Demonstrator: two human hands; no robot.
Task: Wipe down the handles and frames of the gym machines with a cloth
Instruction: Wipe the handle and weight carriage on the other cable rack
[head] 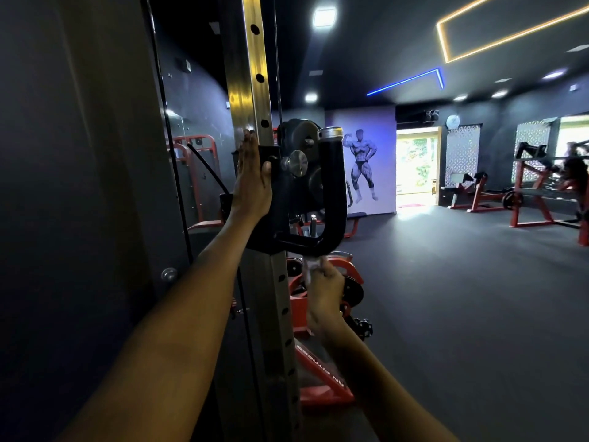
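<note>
A steel upright post [255, 74] with round holes rises in front of me. A black pulley carriage [299, 173] with a curved black handle [334, 199] and a silver knob [296, 163] is mounted on it. My left hand [251, 177] lies flat with straight fingers against the post and the carriage's left side. My right hand [325, 291] sits just under the bottom of the curved handle, its fingers curled round a pale cloth [310, 267] that touches the handle's underside.
A dark panel [79, 186] with a cable fills the left side. A red plate-loaded machine [322, 362] stands right behind the post at floor level. More red machines [538, 199] stand at the far right. Dark rubber floor [446, 298] stretches to a bright doorway [417, 167].
</note>
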